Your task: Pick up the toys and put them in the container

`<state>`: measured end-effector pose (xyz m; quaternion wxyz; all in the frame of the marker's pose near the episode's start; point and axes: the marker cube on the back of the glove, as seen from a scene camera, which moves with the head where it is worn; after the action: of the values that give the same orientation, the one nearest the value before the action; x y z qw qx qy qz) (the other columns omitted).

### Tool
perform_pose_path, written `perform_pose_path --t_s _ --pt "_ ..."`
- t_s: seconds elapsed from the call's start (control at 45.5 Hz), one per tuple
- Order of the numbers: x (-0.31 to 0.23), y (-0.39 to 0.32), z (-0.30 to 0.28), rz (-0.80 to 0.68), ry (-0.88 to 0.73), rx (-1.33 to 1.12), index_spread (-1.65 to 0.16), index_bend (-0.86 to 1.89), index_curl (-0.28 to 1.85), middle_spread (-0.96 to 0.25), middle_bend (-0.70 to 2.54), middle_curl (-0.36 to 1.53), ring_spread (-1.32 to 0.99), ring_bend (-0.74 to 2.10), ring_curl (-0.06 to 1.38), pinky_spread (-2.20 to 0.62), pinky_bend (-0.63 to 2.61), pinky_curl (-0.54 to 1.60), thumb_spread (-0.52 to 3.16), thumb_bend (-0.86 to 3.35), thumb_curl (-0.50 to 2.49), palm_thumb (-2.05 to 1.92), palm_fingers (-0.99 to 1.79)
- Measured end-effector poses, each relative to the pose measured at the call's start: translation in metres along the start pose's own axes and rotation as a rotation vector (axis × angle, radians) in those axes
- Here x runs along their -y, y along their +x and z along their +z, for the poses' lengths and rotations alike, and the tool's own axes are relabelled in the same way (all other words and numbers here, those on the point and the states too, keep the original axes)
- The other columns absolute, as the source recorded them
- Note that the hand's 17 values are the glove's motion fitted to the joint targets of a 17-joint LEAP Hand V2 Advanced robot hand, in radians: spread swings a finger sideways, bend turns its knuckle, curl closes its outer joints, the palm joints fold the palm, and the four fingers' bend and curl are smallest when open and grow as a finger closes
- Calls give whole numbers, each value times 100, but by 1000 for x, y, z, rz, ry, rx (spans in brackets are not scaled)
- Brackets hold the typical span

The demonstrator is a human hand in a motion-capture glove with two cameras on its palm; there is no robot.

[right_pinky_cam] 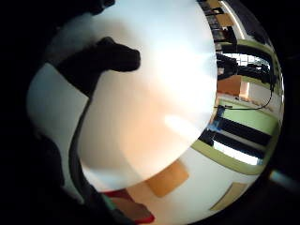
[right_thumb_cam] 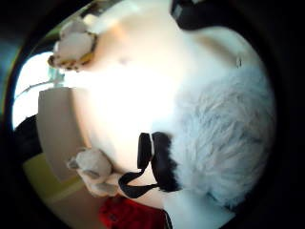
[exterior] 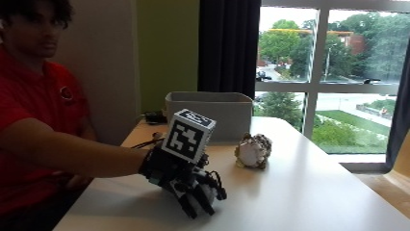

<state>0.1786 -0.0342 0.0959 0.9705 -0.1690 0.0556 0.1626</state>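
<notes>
My right hand (exterior: 185,185), in its black glove, is low on the white table (exterior: 307,192), near the front edge on my side. In the outside view my fingers (exterior: 195,202) point down to the table top. In the thumb side palm view a white fluffy plush toy (right_thumb_cam: 228,143) fills a big part of the picture, very close to my palm, and a black strap of the glove lies across it. I cannot tell if my fingers are closed around this toy or only lie on it.

A second toy, a small round plush with a white front and a brown speckled edge (exterior: 253,150), stands on the table just in front of the grey rectangular fabric container (exterior: 208,113). It is apart from my hand. The container stands at the far side of the table, by the window. Nothing lies between my hand and the container.

I count two toys and one container.
</notes>
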Motion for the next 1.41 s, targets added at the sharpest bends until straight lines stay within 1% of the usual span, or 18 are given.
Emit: perform_pose_path --t_s 0.066,0.198,0.242,0.264,0.286,0.352,0.418,0.44,0.483,0.505,0.615,0.769,0.791,0.835,0.967,1.209,1.319,1.406 --pt "-1 3 -2 -2 -30 -15 -41 22 28 -3 13 17 3 54 27 5 119 43 109 -1 24 2 12" --pt "-3 7 -3 3 -38 -16 -42 18 29 -8 20 20 -9 82 34 -2 103 38 119 4 28 13 29" --pt "-3 7 -4 9 -35 -15 -43 23 31 -11 22 21 -13 85 35 -4 98 36 122 7 30 17 35" --pt "-3 7 -4 14 -29 -17 -43 19 29 -10 20 21 -14 86 35 -4 99 36 123 5 30 16 32" --pt "-3 7 -4 19 -20 -20 -43 27 33 -13 23 22 -17 86 36 -6 95 35 125 8 31 20 39" --pt "-4 3 -3 31 43 -35 -43 37 36 -17 24 23 -22 85 36 -9 88 32 127 11 34 28 47" --pt "-5 -3 -1 38 147 -58 -43 48 40 -22 32 27 -29 84 35 -15 82 30 127 15 38 37 62" --pt "-5 -4 -1 39 181 -65 -43 49 41 -24 34 28 -31 85 35 -19 87 31 124 17 40 42 74" --pt "-6 -6 0 40 243 -76 -43 52 43 -27 35 28 -35 83 34 -24 90 31 120 19 43 47 81" --pt "-6 -7 0 41 268 -78 -43 56 46 -29 38 30 -37 83 34 -27 92 31 116 19 45 50 91" --pt "-6 -4 -2 32 362 -72 -43 66 53 -34 51 36 -43 82 36 -35 89 32 104 21 53 58 109" --pt "-6 1 -8 6 434 -27 -42 70 63 -37 71 46 -46 92 42 -40 86 34 91 20 61 60 120" --pt "-6 2 -10 5 438 -21 -42 71 64 -37 71 46 -47 90 41 -41 88 35 89 20 62 61 114" --pt "-7 1 -14 2 448 -9 -42 71 66 -37 77 50 -45 96 43 -42 85 35 86 19 64 60 122" --pt "-13 -14 -38 -26 487 8 -43 70 72 -35 85 55 -43 106 47 -43 86 36 79 17 69 59 122" --pt "-23 -61 -120 -81 583 23 -44 71 83 -33 92 62 -40 113 49 -44 91 39 68 16 80 59 119" --pt "-29 -99 -166 -100 640 26 -44 72 88 -32 94 64 -39 114 49 -44 92 39 64 16 84 58 118" --pt "-40 -139 -197 -196 696 2 -44 72 91 -31 95 65 -39 115 49 -44 93 40 62 16 88 57 118"
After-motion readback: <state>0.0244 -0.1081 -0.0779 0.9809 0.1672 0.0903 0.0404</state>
